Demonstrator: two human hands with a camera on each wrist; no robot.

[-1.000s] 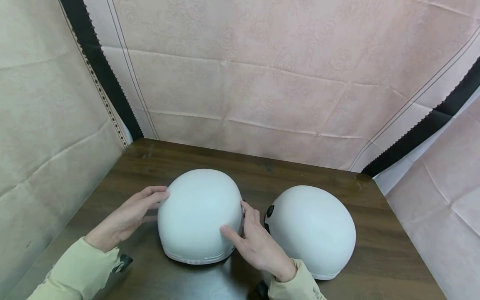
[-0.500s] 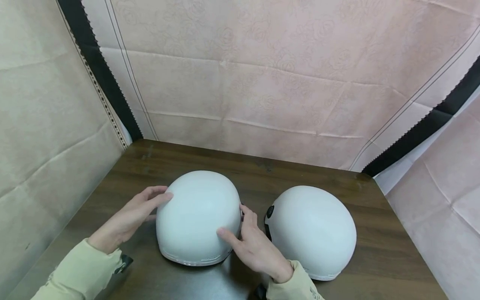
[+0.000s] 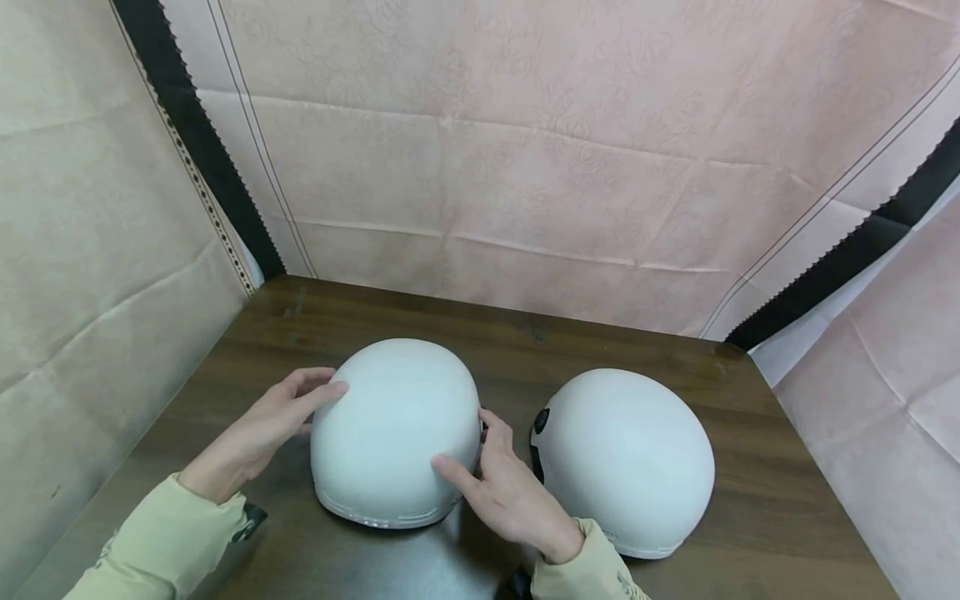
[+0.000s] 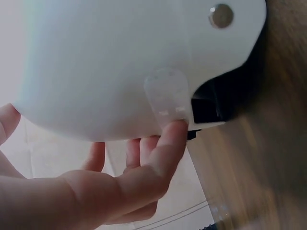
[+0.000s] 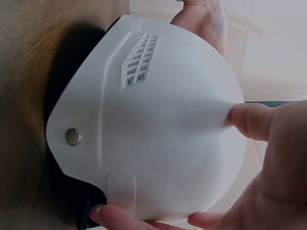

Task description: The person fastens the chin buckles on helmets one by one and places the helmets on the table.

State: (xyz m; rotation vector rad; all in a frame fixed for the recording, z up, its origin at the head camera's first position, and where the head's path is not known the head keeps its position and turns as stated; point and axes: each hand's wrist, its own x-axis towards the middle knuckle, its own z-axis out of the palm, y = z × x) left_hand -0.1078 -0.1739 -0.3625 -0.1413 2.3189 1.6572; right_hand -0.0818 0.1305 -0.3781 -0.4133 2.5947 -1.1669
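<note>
Two white helmets sit dome up on the wooden table in the head view. My left hand [image 3: 262, 425] and my right hand [image 3: 510, 496] hold the left helmet [image 3: 395, 433] from its two sides. The left thumb lies on the upper left of the shell, while a fingertip [image 4: 175, 132] reaches a clear patch by the lower edge in the left wrist view. On the other side, the right thumb [image 3: 453, 471] presses the dome and the fingers wrap the far side. The right wrist view shows a vent grille [image 5: 141, 60] and a metal snap [image 5: 73, 136].
The second helmet [image 3: 626, 462], with a black round fitting [image 3: 542, 421] on its side, stands close to my right wrist. Pale patterned cloth [image 3: 480, 167] walls in the brown table [image 3: 780, 500] at the back and both sides.
The held helmet has shifted slightly left, and my right hand has moved with it. The left thumb has slid a little further onto the shell. The second helmet stays in place.
</note>
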